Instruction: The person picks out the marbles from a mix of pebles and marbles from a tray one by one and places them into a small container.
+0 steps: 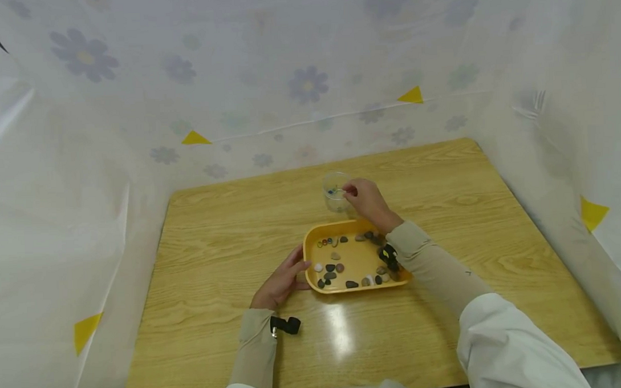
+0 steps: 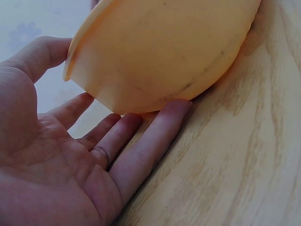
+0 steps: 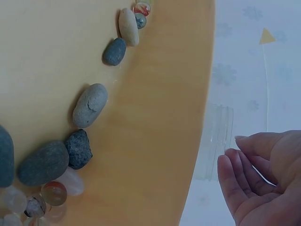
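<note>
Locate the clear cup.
In the head view, the cup stands on the table just beyond the far edge of the yellow tray, with the right hand at its right side.

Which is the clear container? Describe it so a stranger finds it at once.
On the wooden table, find the yellow tray of stones. Just beyond it, by the right hand, stands a round container, see-through, unlike the opaque tray.
</note>
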A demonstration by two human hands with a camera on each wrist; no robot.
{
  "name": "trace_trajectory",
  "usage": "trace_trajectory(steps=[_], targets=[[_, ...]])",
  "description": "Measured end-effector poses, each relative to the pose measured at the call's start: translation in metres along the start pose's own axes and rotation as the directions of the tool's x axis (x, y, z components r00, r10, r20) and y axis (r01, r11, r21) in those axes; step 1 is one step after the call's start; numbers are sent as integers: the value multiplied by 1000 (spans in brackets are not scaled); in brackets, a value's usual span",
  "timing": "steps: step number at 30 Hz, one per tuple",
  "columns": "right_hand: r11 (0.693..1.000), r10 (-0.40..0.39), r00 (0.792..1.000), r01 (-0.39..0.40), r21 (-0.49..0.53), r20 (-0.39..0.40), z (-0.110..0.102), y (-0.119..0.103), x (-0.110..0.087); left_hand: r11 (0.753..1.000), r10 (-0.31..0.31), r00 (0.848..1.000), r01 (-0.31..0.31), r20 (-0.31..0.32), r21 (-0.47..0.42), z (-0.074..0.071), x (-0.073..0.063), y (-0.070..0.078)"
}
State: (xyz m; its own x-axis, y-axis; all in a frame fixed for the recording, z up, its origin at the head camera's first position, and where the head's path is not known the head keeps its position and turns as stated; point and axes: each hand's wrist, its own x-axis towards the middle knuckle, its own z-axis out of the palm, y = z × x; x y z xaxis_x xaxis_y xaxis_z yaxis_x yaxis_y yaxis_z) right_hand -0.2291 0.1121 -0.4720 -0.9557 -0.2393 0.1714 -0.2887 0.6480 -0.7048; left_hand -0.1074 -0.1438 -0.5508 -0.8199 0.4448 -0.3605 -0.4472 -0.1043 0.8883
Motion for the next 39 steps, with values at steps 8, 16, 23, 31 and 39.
trace_trajectory(steps=[8, 16, 23, 31, 39], targets=[[999, 1, 1000, 0, -35, 16, -2, -2, -4, 1000, 1, 1000, -1, -10, 11, 1, 1, 0], [1000, -19, 999, 20, -21, 34, 0, -8, -14, 1000, -2, 1000, 2, -13, 14, 0, 1, 1], [999, -37, 998, 37, -10, 54, 5, -14, -26, 1000, 13, 1000, -13, 9, -2, -2, 1, -1], [999, -44, 994, 45, -5, 101, 13, -17, -36, 1000, -1, 1000, 1, -12, 0, -3, 1, -1], [999, -39, 991, 35, 35, 130, 19, -22, -44, 1000, -5, 1000, 5, -19, -10, -1, 0, 0]])
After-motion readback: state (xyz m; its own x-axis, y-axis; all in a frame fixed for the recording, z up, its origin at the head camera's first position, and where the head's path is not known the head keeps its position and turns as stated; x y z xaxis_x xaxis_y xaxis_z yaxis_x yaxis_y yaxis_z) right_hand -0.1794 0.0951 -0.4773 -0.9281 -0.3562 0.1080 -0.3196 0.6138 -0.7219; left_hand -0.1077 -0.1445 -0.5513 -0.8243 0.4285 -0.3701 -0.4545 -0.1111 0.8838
